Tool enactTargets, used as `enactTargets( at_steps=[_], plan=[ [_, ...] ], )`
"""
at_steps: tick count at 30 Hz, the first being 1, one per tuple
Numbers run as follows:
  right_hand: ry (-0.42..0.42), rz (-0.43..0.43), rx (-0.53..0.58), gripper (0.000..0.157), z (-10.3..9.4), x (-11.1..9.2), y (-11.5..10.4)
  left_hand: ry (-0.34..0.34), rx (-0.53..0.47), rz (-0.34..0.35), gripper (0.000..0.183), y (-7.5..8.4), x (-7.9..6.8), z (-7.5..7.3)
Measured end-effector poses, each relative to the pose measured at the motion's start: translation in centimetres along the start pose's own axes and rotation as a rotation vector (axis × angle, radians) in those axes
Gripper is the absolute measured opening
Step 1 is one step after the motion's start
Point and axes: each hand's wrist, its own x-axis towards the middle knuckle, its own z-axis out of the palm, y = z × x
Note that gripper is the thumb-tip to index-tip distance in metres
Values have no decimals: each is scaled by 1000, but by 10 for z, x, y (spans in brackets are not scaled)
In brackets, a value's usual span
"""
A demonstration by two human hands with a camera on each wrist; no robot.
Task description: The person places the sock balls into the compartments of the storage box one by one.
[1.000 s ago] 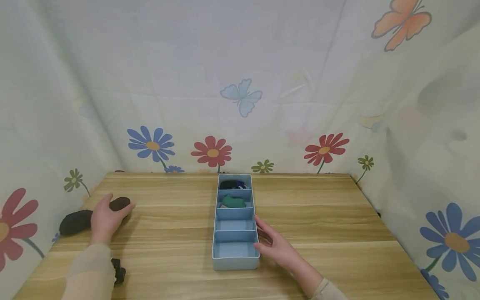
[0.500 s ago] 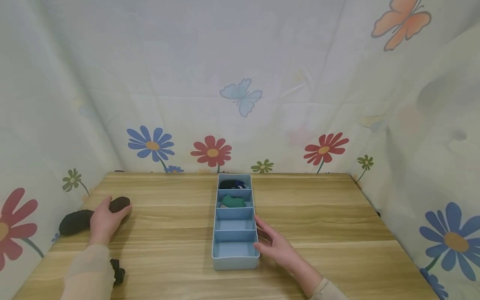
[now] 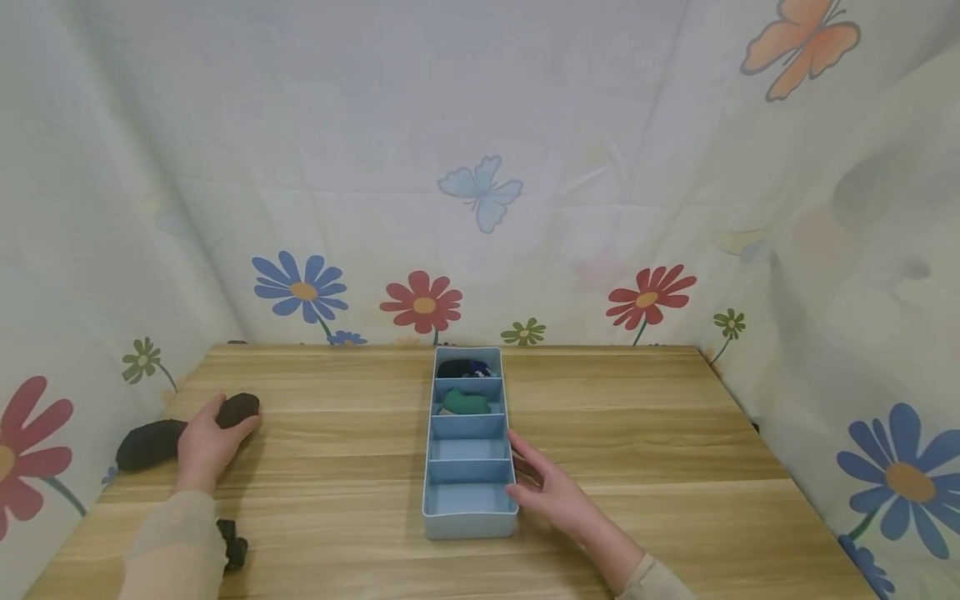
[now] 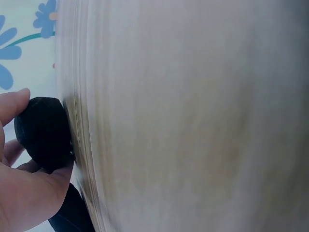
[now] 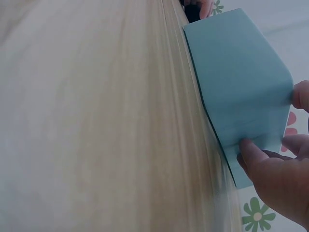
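Note:
At the table's left, my left hand holds a black rolled-up sock between thumb and fingers. The left wrist view shows the black rolled-up sock from the side, low by the tabletop. Another black roll lies just left of that hand, partly covered by it. My right hand rests its fingertips on the right side of a light blue divided box. In the right wrist view, straight fingers of the right hand touch the wall of the blue box.
Inside the box's second compartment from the back lies a green cloth roll; the back one holds dark cloth. A small black object sits beside my left sleeve. Flower-printed curtains border the wooden table.
My left thumb has drawn in slightly against the black rolled-up sock. The right hand and the box stay in place.

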Motion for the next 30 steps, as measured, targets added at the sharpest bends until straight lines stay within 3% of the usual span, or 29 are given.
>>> enactTargets(
  at_steps=[17, 30],
  plan=[
    [-3, -7, 4, 76, 0, 1, 2, 11, 24, 15, 67, -1, 2, -1],
    [4, 5, 0, 76, 0, 0, 1, -13, 17, 70, 62, 12, 0, 1]
  ],
)
